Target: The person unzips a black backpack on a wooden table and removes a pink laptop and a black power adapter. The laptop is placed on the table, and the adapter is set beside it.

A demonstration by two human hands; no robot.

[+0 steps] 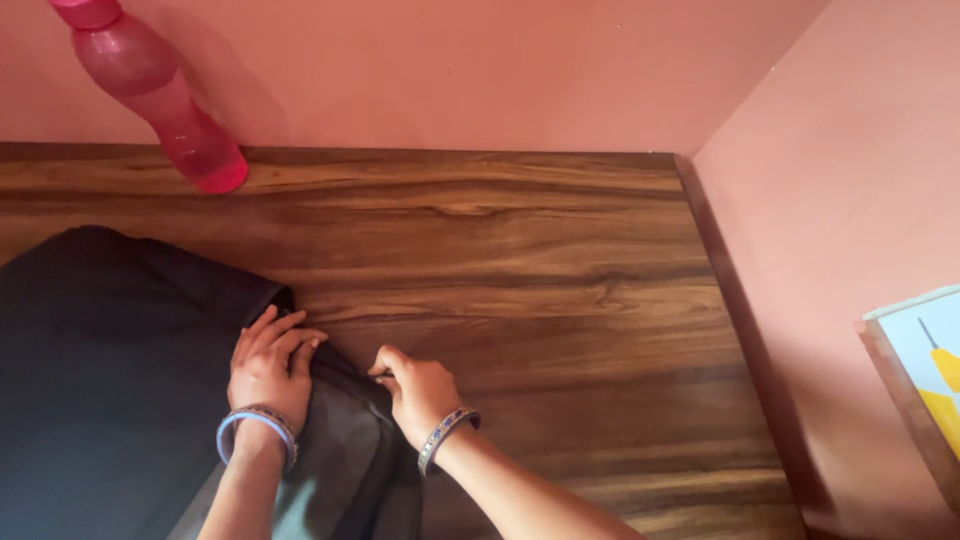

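A large piece of dark, nearly black cloth (110,380) lies spread over the left part of a brown wood-grain table top (560,300), its right edge running diagonally from the middle of the table down toward the near side. The person's left hand (268,368) rests flat on that edge, palm down, fingers held close together and slightly bent, their tips pressing on the hem. The right hand (418,390) sits just beside it, further along the same edge, its fingers curled in and pinching the cloth's border between thumb and fingertips; the pinch itself is partly hidden by the knuckles. Each wrist wears a bangle: a pale blue one (255,428) on the left, a darker patterned one (446,432) on the right. A translucent pink plastic bottle (165,100) stands at the far left of the table against the salmon-pink wall (480,70). At the right edge, a white and yellow framed panel (925,370) leans by the side wall.
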